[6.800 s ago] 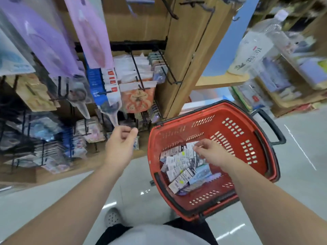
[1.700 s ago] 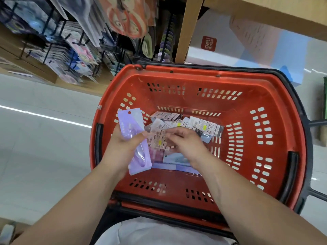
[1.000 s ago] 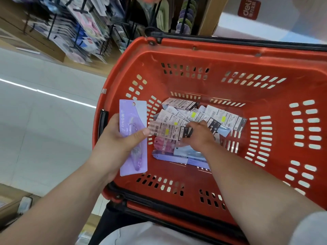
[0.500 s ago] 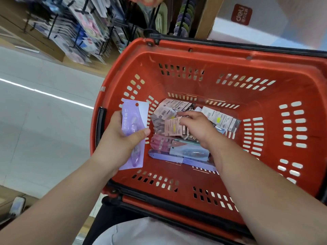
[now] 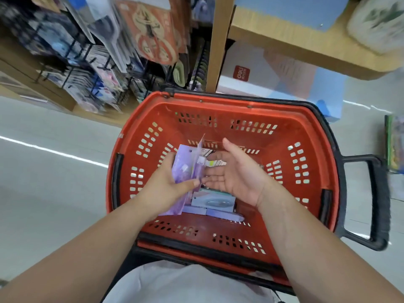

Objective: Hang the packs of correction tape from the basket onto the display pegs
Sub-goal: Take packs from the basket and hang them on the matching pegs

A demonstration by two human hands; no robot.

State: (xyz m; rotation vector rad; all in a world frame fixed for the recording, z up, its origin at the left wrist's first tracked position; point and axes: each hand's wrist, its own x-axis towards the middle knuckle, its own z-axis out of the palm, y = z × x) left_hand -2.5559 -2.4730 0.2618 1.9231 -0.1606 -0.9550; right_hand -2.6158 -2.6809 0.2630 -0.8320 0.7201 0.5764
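Head view, basket: a red basket [image 5: 150, 119] with slotted walls sat in the middle of the scene, just in front of the person, with a black rim.
Head view, handle: a black handle [image 5: 377, 202] stuck out from the basket's right side.
Head view, left hand: the left hand [image 5: 168, 184] was over the left half of the basket, its thumb pressed on the front of the purple packs [image 5: 185, 169] and its fingers curled behind them.
Head view, purple packs: they were held up above the basket floor. One lay flat to the camera and another stood edge-on at its right. Blur hid the print.
Head view, right hand: the right hand [image 5: 237, 173] was just right of the purple packs, palm turned up and to the left, fingers straight and spread, holding nothing. Whether its fingertips touched the packs could not be told.
Head view, loose packs: more packs [image 5: 213, 201] lay in a heap on the basket floor, below and between the two hands.
Head view, pegs: black pegs [image 5: 94, 68] crowded with hanging goods filled the far left.
Head view, post and shelf: a wooden post [image 5: 216, 40] rose behind the basket's far rim, and a wooden shelf [image 5: 306, 42] ran off to the far right.
Head view, box: a white box [image 5: 251, 62] with a red logo stood under that shelf.
Head view, floor: a pale glossy floor [image 5: 50, 176] lay to the left.
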